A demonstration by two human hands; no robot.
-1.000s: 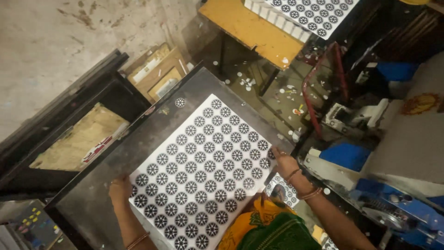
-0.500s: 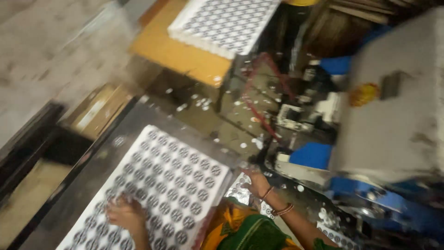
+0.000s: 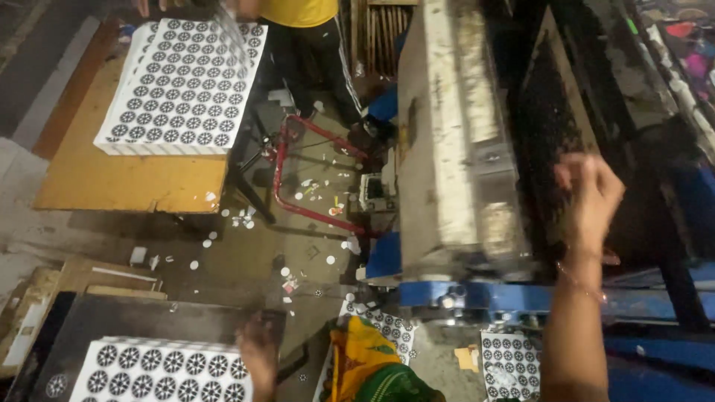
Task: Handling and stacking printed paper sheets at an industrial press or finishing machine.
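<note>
My left hand (image 3: 258, 350) rests on the right edge of a white sheet printed with rows of black round patterns (image 3: 160, 368), which lies on a dark metal plate (image 3: 149, 316) at the bottom left. My right hand (image 3: 592, 197) is raised over the large grey and blue machine (image 3: 454, 149), fingers loosely curled, with nothing visible in it. A stack of the same printed sheets (image 3: 182, 82) sits on an orange table (image 3: 112, 179) at the top left.
Another person in a yellow top (image 3: 298, 11) stands behind the orange table. A red metal frame (image 3: 298, 175) and scattered white paper discs lie on the floor. Smaller printed sheets (image 3: 514, 353) lie below the machine's blue base. Cardboard sits at the far left.
The view has swung up and to the right. My right hand left the printed sheet and rose over the machine. My left hand stays at the sheet's edge.
</note>
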